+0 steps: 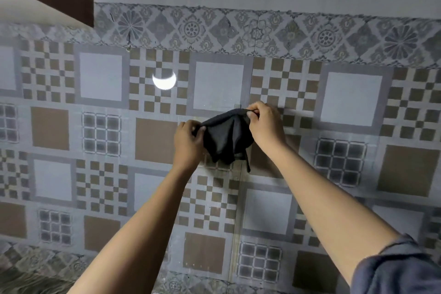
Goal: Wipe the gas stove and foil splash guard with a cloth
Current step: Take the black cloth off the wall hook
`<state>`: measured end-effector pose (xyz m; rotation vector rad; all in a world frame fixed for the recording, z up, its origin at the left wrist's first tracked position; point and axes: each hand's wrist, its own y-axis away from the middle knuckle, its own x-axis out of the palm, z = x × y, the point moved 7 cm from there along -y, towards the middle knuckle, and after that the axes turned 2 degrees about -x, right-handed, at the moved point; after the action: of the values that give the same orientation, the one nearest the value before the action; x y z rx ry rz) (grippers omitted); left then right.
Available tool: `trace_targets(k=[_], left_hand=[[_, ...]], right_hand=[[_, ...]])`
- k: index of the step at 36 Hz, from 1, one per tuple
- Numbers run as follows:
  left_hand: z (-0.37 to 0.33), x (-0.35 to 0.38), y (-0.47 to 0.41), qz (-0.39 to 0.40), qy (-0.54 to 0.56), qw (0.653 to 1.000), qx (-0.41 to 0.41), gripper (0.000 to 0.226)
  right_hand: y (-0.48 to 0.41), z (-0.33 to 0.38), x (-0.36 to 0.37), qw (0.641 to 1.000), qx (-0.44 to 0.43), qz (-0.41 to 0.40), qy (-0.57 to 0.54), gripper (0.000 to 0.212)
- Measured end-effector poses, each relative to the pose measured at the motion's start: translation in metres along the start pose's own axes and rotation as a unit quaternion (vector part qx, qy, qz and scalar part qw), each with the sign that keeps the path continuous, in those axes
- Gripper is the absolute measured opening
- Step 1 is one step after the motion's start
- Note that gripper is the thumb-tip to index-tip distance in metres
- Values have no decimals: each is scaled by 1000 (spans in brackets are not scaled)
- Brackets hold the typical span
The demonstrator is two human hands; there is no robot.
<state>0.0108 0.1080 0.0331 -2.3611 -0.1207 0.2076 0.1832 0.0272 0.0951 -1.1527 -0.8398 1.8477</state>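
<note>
- My left hand pinches the left edge of the black cloth, fingers curled around the fabric.
- My right hand pinches the cloth's upper right edge, slightly higher.
- The cloth hangs bunched between both hands, in front of the patterned tiled wall.
- A bright crescent of light sits on the tiles up to the left.

Left hand and right hand pinching black cloth (bunched), patterned splash guard behind

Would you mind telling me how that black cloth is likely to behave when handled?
The black cloth looks floppy: it sags in folds between the left hand and right hand. Probably light, since pinched edges carry it. A loose strip dangling below might snag.
</note>
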Motion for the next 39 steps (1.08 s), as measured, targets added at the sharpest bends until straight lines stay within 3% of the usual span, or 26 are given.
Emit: trace_targets(k=[9, 21, 25, 32, 39], left_hand=[[-36, -38, 15, 17, 45, 999, 20, 16], [-73, -65, 112, 167, 193, 965, -62, 12], [-83, -74, 138, 201, 203, 957, -55, 10], [-97, -90, 166, 182, 178, 966, -33, 18], [-103, -79, 207, 294, 138, 944, -52, 12]], right_hand=[[28, 19, -40, 999, 2, 33, -13, 13], [115, 43, -117, 993, 37, 84, -79, 10], [141, 45, -137, 990, 40, 97, -93, 10], [186, 47, -158, 982, 42, 135, -126, 10], [208, 58, -174, 977, 47, 153, -143, 11]])
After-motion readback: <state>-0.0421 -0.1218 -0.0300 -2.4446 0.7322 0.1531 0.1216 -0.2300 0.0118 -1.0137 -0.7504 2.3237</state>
